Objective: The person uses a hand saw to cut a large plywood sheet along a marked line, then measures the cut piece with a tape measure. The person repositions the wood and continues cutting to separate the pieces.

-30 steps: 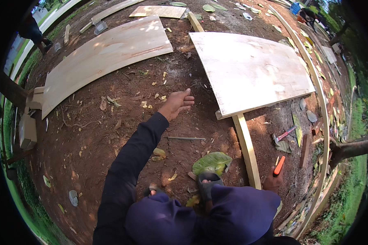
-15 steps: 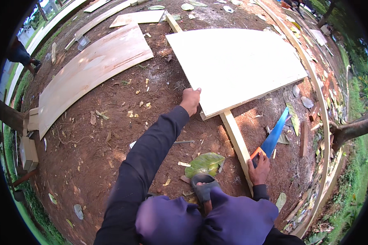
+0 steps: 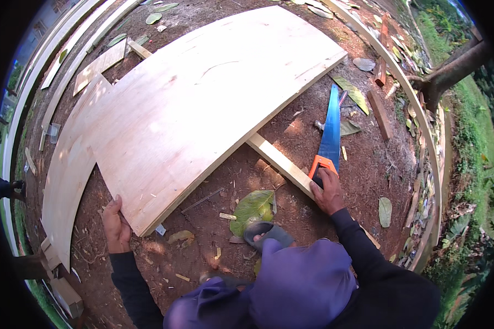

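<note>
Head view shows the left hand point(image 3: 117, 226) at seven o'clock, fingers curled on the near corner of a large plywood sheet point(image 3: 203, 104) that fills the upper left over bare red soil point(image 3: 362, 159). At three o'clock the right hand point(image 3: 326, 190) is wrapped tight around the orange handle of a blue handsaw point(image 3: 330, 131), blade pointing to twelve, beside a timber batten point(image 3: 280, 163) under the sheet's edge.

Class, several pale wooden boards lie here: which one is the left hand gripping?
The large pale plywood sheet resting on the wooden batten; left hand grips its near corner.
</note>
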A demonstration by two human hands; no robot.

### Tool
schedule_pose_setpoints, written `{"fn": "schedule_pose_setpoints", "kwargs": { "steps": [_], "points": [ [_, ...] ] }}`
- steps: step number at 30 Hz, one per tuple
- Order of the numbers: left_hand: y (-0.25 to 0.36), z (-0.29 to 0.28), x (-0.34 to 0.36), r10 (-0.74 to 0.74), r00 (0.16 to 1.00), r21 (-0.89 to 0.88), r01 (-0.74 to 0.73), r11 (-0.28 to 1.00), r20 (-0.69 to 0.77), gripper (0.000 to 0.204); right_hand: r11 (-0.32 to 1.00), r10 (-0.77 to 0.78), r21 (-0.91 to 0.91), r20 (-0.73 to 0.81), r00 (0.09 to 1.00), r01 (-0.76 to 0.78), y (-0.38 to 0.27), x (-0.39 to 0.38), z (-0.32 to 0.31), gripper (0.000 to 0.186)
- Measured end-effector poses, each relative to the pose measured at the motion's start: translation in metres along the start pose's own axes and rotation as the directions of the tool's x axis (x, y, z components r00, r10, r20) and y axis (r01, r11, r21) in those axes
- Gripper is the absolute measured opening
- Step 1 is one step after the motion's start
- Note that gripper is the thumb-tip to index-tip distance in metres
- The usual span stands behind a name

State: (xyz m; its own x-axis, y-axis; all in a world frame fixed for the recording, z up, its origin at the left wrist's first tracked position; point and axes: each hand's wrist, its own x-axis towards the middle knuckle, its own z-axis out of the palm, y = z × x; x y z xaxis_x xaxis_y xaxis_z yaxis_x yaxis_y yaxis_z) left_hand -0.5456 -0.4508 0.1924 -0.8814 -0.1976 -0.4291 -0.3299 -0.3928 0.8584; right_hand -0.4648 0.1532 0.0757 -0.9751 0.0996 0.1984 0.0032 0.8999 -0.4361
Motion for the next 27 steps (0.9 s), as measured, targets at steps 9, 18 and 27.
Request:
{"fn": "schedule_pose_setpoints", "kwargs": {
  "steps": [9, 18, 27],
  "points": [
    [-0.016, -0.316, -0.15, 0.05, 0.688, 0.214, 0.155, 0.965, -0.724, 0.049, 0.969, 0.205, 0.166, -0.117, 0.972, -0.184, 0.026, 0.006, 0.002, 0.034],
    [-0.055, -0.333, -0.224, 0.012, 0.524, 0.178, 0.267, 0.947, -0.852, 0.055, 0.929, 0.207, 0.351, -0.241, 0.948, -0.114, 0.036, 0.089, 0.024, 0.027],
    [-0.111, -0.244, -0.12, 0.06, 0.649, 0.34, 0.316, 0.886, -0.758, 0.025, 0.964, -0.26, -0.054, -0.37, 0.892, 0.259, 0.039, 0.32, 0.016, 0.041]
  ]
}}
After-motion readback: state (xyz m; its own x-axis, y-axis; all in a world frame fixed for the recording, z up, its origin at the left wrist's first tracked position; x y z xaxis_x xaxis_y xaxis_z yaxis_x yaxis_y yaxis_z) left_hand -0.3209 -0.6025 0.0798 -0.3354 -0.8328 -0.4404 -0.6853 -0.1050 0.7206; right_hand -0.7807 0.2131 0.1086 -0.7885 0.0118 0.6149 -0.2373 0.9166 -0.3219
